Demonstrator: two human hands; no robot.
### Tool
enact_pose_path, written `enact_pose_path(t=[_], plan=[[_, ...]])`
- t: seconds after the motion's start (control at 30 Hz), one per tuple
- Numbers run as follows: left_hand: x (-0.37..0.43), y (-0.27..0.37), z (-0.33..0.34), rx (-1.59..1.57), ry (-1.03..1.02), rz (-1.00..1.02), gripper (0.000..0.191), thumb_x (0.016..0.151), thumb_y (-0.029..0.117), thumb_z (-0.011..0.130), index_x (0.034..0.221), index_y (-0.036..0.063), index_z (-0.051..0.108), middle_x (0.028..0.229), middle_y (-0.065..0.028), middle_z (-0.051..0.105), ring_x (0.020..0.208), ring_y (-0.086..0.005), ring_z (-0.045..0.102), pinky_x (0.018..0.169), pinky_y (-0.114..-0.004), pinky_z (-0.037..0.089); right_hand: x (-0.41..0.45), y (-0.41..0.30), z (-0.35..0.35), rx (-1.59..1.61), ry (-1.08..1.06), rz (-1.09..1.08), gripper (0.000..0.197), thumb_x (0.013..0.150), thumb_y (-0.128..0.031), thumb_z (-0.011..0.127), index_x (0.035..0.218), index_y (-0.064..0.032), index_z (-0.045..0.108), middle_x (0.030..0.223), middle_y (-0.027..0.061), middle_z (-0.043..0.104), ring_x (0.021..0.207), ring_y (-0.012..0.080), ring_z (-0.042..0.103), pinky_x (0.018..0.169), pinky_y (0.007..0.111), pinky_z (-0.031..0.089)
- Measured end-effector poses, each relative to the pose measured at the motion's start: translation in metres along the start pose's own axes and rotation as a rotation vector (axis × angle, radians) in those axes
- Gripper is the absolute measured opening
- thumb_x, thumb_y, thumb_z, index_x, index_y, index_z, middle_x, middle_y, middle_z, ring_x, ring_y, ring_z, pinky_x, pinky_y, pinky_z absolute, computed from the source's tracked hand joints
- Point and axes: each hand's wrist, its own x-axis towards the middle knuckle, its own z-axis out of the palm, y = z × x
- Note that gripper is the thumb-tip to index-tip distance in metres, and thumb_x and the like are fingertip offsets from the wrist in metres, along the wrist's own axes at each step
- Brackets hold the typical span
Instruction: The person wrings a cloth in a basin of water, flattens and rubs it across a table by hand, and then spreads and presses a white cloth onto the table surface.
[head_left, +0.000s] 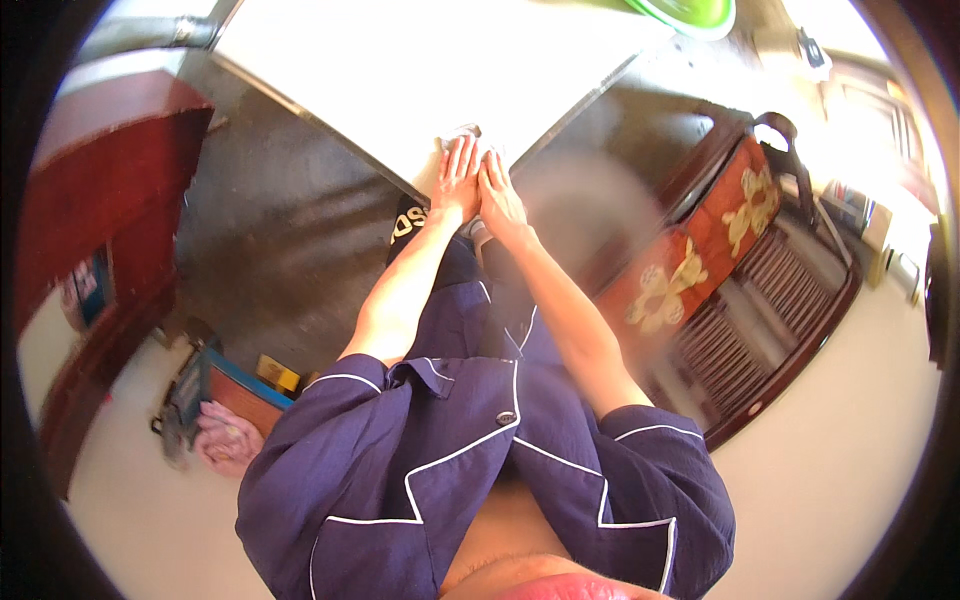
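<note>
My left hand (456, 176) and my right hand (501, 196) lie side by side, nearly touching, over the near corner of a white tabletop (420, 67). The fingers of both point away from me and are stretched out. Just beyond the left fingertips, and partly under them, lies a small pale crumpled thing (461, 132), maybe a cloth or tissue; glare washes out its shape. Whether either hand grips part of it cannot be told. A whitish patch shows at the right fingertips, too bright to make out.
A green basin (694, 15) stands at the table's far right. To the right is a dark wooden bench (780, 277) with an orange flowered cover (675, 277). Red wooden furniture (112, 165) stands at left; a pink cloth (225, 439) lies lower left.
</note>
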Motion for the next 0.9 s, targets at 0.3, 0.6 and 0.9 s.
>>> enact_pose_path(t=[0.3,0.6,0.9], plan=[[-0.008,0.009,0.006,-0.134,0.049,-0.14,0.064,0.104,0.033,0.032,0.159,0.0064,0.014,0.168,-0.0101,0.007,0.155,-0.025,0.003,0.125,-0.045,0.003,0.014,0.019,-0.015,-0.006,-0.241,-0.144,0.057,0.086,0.006,0.048,0.142,0.0112,0.04,0.157,0.0316,0.022,0.149,0.0464,0.017,0.12,0.047,0.029],[0.047,-0.001,-0.023,-0.128,0.165,-0.333,0.061,0.105,0.037,0.026,0.159,0.0097,0.016,0.168,-0.0064,0.008,0.155,-0.022,0.003,0.125,-0.044,0.002,0.089,0.035,-0.013,-0.084,-0.17,-0.357,0.061,0.079,0.011,0.05,0.138,0.018,0.035,0.154,0.0395,0.015,0.144,0.0571,0.016,0.117,0.057,0.029],[0.117,-0.041,-0.06,-0.2,0.223,-0.529,0.066,0.102,0.038,0.033,0.16,0.0117,0.017,0.167,-0.0081,0.01,0.155,-0.0256,0.007,0.125,-0.047,0.005,0.211,0.05,-0.048,0.008,-0.266,-0.585,0.053,0.088,0.007,0.047,0.14,0.0006,0.047,0.156,0.025,0.033,0.147,0.0405,0.026,0.115,0.047,0.036]])
